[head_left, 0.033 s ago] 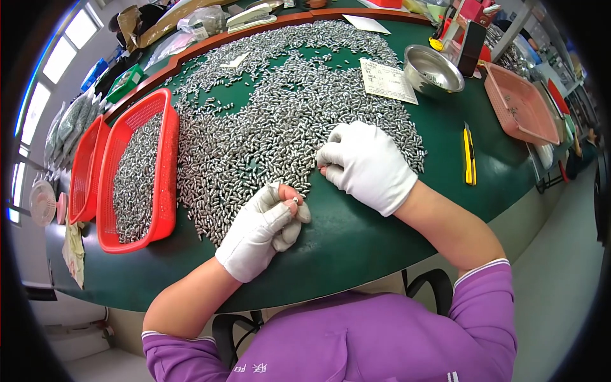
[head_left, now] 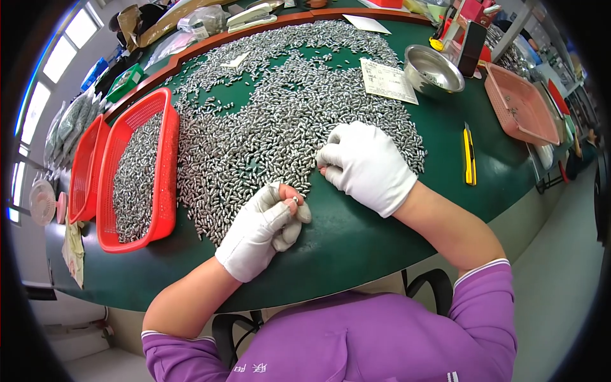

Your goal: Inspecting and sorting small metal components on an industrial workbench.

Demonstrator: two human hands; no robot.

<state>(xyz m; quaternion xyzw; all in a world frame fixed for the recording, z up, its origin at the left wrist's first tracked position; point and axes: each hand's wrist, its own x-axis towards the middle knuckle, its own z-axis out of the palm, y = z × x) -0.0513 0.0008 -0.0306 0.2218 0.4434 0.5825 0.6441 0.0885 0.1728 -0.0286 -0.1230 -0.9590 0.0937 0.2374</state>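
Single head-worn fisheye, looking steeply down from close above the green table, facing away from the wearer; forearms enter bottom, edges bend at rim.

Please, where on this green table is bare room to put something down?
Bare green runs along the near edge of the table, between the left hand and the right hand. Another free strip lies beside the yellow knife, before the pink tray. The middle is crowded with small metal pieces, up to the red basket.

White gloves, silver parts, red basket, green table.
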